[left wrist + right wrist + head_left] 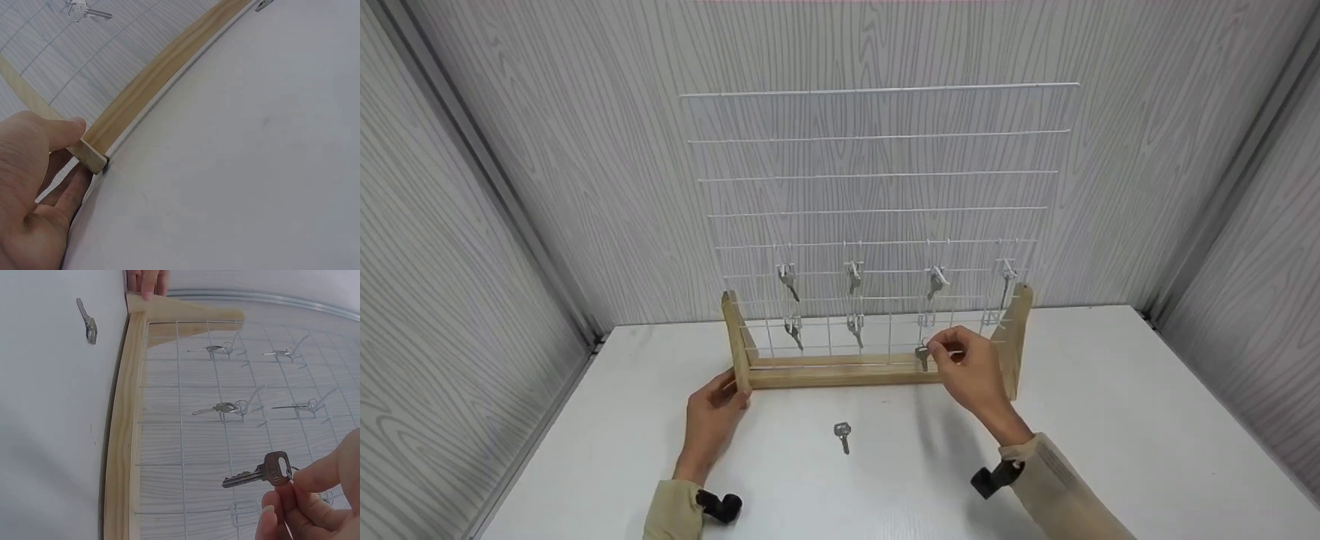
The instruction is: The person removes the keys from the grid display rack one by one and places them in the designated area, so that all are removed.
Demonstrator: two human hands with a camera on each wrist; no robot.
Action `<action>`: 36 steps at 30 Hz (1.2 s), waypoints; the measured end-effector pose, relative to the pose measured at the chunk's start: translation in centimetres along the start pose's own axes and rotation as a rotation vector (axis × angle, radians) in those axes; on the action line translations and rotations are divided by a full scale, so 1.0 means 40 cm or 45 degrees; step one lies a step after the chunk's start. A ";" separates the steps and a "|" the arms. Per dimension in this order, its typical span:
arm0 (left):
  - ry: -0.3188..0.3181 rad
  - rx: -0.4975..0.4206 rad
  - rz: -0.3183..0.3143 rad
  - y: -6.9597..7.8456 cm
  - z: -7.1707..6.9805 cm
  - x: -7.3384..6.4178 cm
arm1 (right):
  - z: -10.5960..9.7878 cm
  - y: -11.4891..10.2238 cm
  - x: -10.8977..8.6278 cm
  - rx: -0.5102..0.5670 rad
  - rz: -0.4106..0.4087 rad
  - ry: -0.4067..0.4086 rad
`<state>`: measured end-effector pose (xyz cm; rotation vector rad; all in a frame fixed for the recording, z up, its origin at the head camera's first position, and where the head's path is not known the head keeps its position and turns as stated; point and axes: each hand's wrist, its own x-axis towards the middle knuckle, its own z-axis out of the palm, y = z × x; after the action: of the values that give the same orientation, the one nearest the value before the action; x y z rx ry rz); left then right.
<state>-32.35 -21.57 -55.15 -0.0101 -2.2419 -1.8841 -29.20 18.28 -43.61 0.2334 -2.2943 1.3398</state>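
Observation:
My right hand (971, 371) pinches the small ring of a silver key (273, 469) between thumb and fingers, and the key's blade points away from the fingertips. It holds the key in front of the lower right part of a white wire grid rack (877, 136). Bare hooks (992, 319) are fixed to the grid close by. At the rack's lower left corner, my left hand (712, 420) grips the end of the wooden stand (138, 87), thumb on one side and fingers on the other. A second key (842, 435) lies on the table in front of the stand.
Several keys hang from hooks on the grid, such as an upper left key (788, 279) and a lower key (856, 328). The white table (1057, 465) spreads in front and to both sides. Wood-patterned panels (585, 150) enclose the back and sides.

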 end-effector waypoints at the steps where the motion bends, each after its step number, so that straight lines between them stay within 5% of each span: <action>1: -0.002 0.000 0.000 0.000 0.000 0.000 | 0.001 -0.002 -0.002 0.007 0.005 -0.007; 22: -0.003 0.006 -0.019 0.002 0.000 -0.005 | 0.076 0.006 -0.020 0.199 0.261 -0.282; 36: 0.007 0.067 -0.039 0.005 -0.002 -0.004 | 0.151 0.027 -0.040 0.196 0.346 -0.409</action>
<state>-32.16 -21.59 -54.99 0.0377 -2.2994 -1.8375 -30.07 13.50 -47.70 0.2043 -2.5587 1.7274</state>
